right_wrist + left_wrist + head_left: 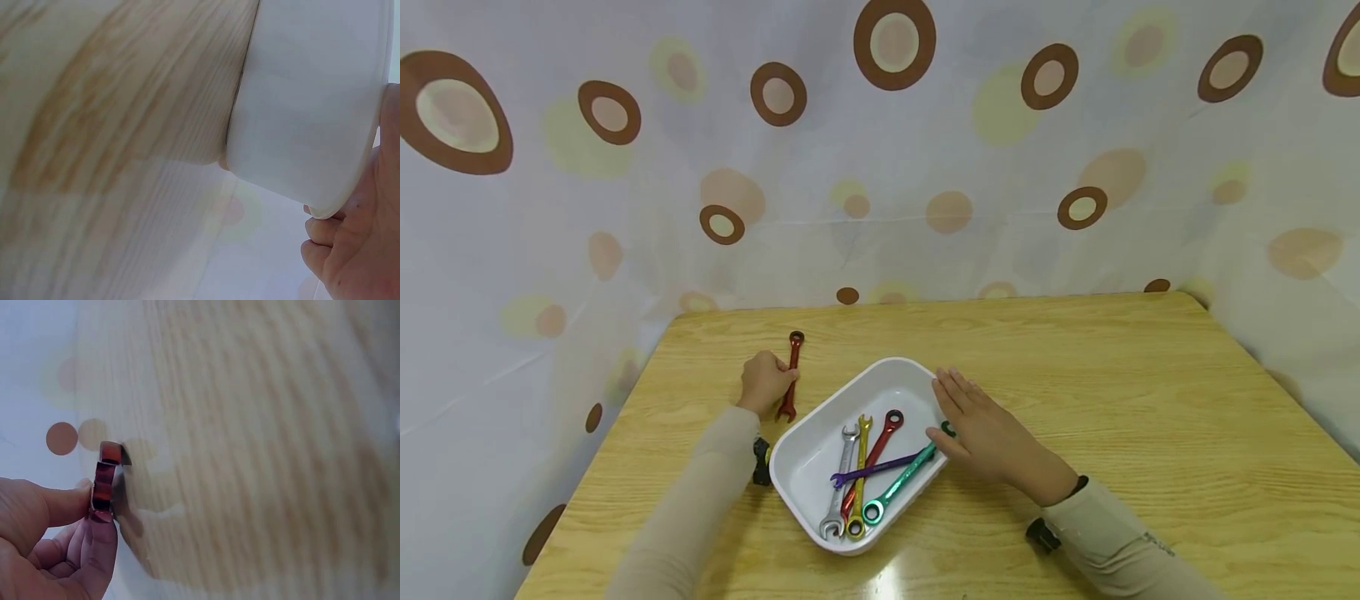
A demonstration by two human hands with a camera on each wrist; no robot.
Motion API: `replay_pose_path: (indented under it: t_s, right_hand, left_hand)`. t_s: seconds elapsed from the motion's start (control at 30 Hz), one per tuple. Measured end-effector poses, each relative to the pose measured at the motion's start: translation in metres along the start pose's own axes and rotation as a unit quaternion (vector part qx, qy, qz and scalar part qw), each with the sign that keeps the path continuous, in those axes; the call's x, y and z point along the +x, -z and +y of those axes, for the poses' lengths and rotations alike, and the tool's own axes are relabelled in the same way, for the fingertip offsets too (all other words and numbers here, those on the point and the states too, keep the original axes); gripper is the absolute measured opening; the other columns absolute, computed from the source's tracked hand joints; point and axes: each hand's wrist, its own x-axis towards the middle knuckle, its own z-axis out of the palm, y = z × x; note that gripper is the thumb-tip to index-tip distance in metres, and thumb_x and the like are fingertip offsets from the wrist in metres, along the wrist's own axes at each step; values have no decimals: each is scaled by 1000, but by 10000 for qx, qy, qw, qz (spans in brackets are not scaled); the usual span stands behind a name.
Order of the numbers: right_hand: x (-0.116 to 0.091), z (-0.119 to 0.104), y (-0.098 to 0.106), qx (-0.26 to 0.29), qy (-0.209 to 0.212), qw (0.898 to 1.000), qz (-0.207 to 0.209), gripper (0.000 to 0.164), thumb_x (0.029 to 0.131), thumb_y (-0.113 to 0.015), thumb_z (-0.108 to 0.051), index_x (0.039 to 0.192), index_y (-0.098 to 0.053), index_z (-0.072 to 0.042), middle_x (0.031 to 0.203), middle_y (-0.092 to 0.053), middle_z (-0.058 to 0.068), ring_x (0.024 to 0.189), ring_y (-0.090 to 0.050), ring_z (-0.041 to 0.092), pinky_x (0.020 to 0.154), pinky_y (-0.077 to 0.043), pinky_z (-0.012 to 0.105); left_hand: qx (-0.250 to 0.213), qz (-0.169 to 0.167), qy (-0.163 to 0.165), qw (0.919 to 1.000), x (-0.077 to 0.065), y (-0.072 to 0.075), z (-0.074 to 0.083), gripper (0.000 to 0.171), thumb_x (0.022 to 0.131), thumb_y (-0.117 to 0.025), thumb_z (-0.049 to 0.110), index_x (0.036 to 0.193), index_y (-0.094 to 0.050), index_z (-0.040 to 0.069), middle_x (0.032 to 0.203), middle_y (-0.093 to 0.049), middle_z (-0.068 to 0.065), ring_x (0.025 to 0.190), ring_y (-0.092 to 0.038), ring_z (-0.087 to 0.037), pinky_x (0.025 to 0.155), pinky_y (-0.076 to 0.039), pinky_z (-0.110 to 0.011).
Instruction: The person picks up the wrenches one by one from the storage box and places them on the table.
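Note:
My left hand (765, 382) pinches a red combination wrench (793, 367) between thumb and fingers, left of a white plastic basin (797, 450). In the left wrist view the red wrench (103, 481) appears end-on, close over the table. My right hand (988, 433) rests with fairly straight fingers on the basin's right rim. Its fingers hook slightly past the rim in the right wrist view. Inside the basin lie a silver wrench (844, 477), a yellow wrench (861, 467), another red wrench (880, 442), a purple wrench (880, 468) and a green wrench (904, 477), whose upper end the right hand partly covers.
The wood-grain table (1112, 400) runs back to a patterned cloth (940, 158) that also hangs at both sides. Black wrist straps with mounts (762, 462) sit on both forearms, the left one close beside the basin.

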Motion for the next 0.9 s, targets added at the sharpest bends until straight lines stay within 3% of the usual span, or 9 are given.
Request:
replay_pose_path:
  t_s: [0.3, 0.47, 0.9]
  right_hand:
    - [-2, 0, 2, 44, -8, 10000, -33, 71, 99, -45, -44, 146, -29, 7, 155, -22, 22, 144, -17, 35, 114, -21, 48]
    - [-1, 1, 2, 45, -21, 10000, -24, 72, 98, -45, -46, 146, -29, 6, 155, -21, 21, 144, -17, 35, 114, -22, 48]
    - [-2, 0, 2, 103, 4, 9999, 19, 71, 98, -46, -44, 146, -30, 7, 155, -22, 22, 144, -19, 36, 113, -22, 48]
  left_hand:
    - [256, 147, -280, 9992, -1, 1, 7, 20, 80, -76, 11, 69, -66, -3, 74, -68, -17, 73, -63, -33, 67, -51, -44]
    - [466, 165, -514, 9975, -1, 2, 10, 22, 79, -76, 10, 66, -64, -2, 67, -66, -15, 66, -63, -31, 61, -52, -43]
    - [281, 200, -400, 9986, -1, 1, 7, 21, 80, -77, 12, 70, -67, -3, 75, -68, -18, 73, -65, -35, 71, -52, -48]
